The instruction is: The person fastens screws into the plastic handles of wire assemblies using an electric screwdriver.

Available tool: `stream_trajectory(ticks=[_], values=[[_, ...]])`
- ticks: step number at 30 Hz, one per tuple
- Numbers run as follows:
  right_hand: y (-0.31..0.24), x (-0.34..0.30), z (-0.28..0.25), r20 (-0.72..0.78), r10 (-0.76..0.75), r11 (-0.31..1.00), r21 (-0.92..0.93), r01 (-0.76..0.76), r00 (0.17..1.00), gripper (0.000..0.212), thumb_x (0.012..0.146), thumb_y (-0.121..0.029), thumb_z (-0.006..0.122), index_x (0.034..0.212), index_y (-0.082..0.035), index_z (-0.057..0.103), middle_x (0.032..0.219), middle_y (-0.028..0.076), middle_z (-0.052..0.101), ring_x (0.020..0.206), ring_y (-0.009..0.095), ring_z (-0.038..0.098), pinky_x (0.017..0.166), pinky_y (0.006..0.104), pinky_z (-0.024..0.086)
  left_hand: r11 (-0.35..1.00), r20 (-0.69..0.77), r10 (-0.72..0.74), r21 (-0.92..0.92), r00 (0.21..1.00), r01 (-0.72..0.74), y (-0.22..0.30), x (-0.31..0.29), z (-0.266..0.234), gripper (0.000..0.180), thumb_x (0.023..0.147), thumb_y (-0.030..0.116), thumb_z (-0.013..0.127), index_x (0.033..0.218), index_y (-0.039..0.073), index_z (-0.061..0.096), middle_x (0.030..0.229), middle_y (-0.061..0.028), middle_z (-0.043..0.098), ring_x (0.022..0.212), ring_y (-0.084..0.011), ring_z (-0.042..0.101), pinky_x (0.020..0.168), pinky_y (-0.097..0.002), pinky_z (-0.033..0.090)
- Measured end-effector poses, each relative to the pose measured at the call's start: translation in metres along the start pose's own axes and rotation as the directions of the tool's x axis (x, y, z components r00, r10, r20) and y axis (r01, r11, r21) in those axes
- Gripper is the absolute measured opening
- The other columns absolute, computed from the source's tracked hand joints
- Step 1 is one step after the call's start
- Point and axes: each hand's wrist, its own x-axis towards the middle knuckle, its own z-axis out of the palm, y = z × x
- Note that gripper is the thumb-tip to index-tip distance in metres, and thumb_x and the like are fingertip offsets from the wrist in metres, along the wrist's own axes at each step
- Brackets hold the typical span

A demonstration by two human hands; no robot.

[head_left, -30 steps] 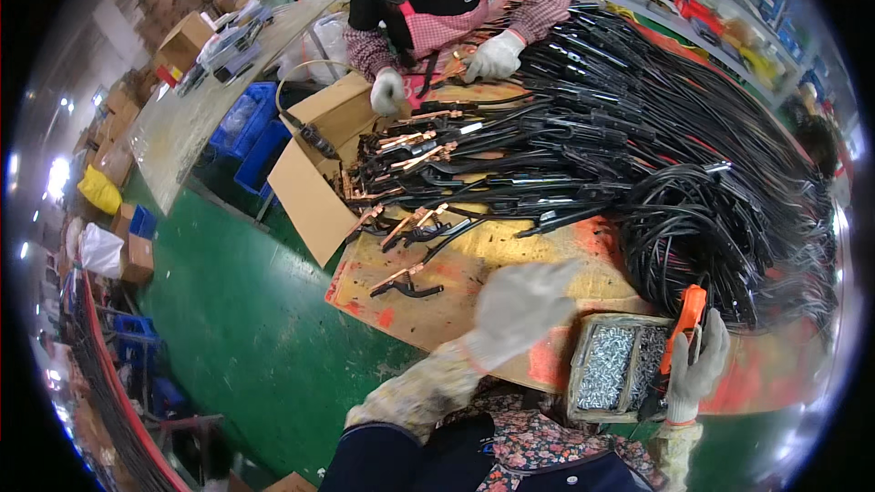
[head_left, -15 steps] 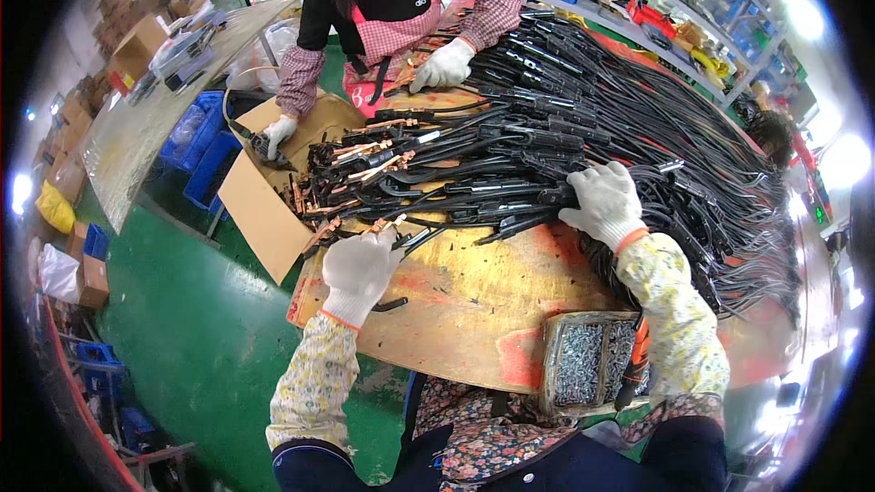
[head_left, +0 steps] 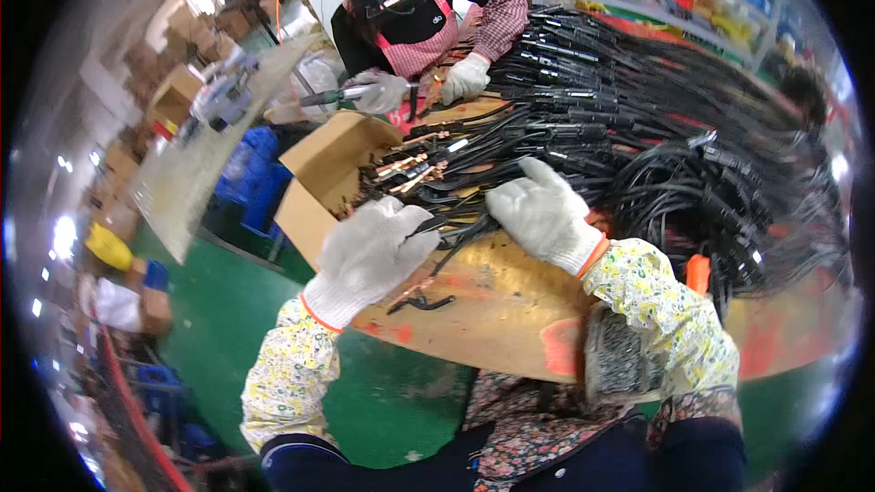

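My left hand [head_left: 374, 251], in a white knit glove, is closed with its fingertips at the end of a black cable piece [head_left: 467, 230] just above the near part of the table. From the other side my right hand [head_left: 545, 219], gloved too, has its thumb and fingers on the same dark piece; its exact grip is partly hidden. Behind both hands lies a thick spread of black cables [head_left: 565, 132] with black handles and copper-coloured ends [head_left: 428, 175] pointing left. A loose black piece with a copper end [head_left: 421, 296] rests near my left wrist.
An open cardboard box [head_left: 296, 219] stands at the table's left edge. A tray of small metal screws [head_left: 612, 360] sits by my right forearm, near an orange handle [head_left: 697, 273]. Across the table, a co-worker's gloved hand [head_left: 378, 91] holds a long tool [head_left: 330, 97].
My hands have come together over the near table, the right one moving left off the cable pile. The co-worker's tool hand has risen out of the box. My view has shifted.
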Motion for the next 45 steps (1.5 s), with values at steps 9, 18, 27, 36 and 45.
stream_trajectory(ticks=[9, 18, 27, 36, 45], values=[[-0.028, -0.040, -0.056, -0.259, -0.168, 0.955, 0.195, 0.221, 0.951, 0.014, 0.067, -0.020, 0.060, 0.080, -0.015, 0.061, 0.083, -0.002, 0.062, 0.081, 0.017, 0.062, 0.094, 0.0442, 0.047, -0.181, 0.726, -0.258, -0.685, 0.638, 0.706, 0.040, -0.053, 0.082, 0.034, 0.099, 0.039, 0.048, 0.093, 0.007, 0.060, 0.078, -0.0052, 0.063, 0.061, -0.0132, 0.058, 0.054, -0.0257, 0.046], [0.015, -0.116, -0.033, 0.670, 0.336, -0.752, 0.614, -0.240, 0.663, 0.048, 0.096, -0.030, 0.057, 0.133, -0.001, 0.047, 0.120, 0.012, 0.059, 0.109, 0.021, 0.060, 0.096, 0.0349, 0.049, 0.545, 0.408, -0.097, -0.741, 0.908, 0.392, 0.121, -0.047, 0.087, 0.025, 0.099, 0.025, 0.050, 0.100, 0.001, 0.055, 0.080, 0.0003, 0.055, 0.074, -0.0114, 0.054, 0.064, -0.0291, 0.043], [0.017, -0.048, -0.065, 0.700, 0.364, -0.895, 0.445, 0.024, 0.614, 0.012, 0.098, -0.021, 0.057, 0.109, -0.017, 0.056, 0.058, -0.013, 0.032, 0.044, 0.000, 0.029, 0.038, 0.0189, 0.023, 0.847, -0.068, -0.124, -0.527, 0.990, 0.070, 0.138, -0.050, 0.104, 0.047, 0.096, 0.014, 0.051, 0.137, -0.009, 0.041, 0.119, -0.0278, 0.060, 0.099, -0.0373, 0.064, 0.084, -0.0391, 0.050], [-0.006, -0.037, -0.072, 0.595, 0.515, -0.809, 0.575, 0.121, 0.617, 0.010, 0.092, -0.016, 0.061, 0.099, -0.013, 0.055, 0.066, -0.007, 0.044, 0.050, 0.004, 0.041, 0.043, 0.0215, 0.034, 0.732, -0.303, -0.201, -0.678, 0.932, -0.062, 0.133, 0.006, 0.101, 0.043, 0.102, 0.013, 0.043, 0.138, -0.010, 0.039, 0.137, -0.0231, 0.050, 0.125, -0.0297, 0.051, 0.106, -0.0364, 0.038], [0.018, -0.037, -0.067, 0.483, 0.626, -0.704, 0.687, 0.178, 0.612, 0.036, 0.092, -0.018, 0.063, 0.123, -0.010, 0.046, 0.070, -0.004, 0.046, 0.053, 0.004, 0.043, 0.044, 0.0213, 0.038, 0.774, -0.399, -0.145, -0.616, 0.905, -0.148, 0.148, 0.019, 0.103, 0.046, 0.103, 0.019, 0.044, 0.139, -0.009, 0.037, 0.141, -0.0221, 0.045, 0.131, -0.0295, 0.045, 0.110, -0.0369, 0.033]])
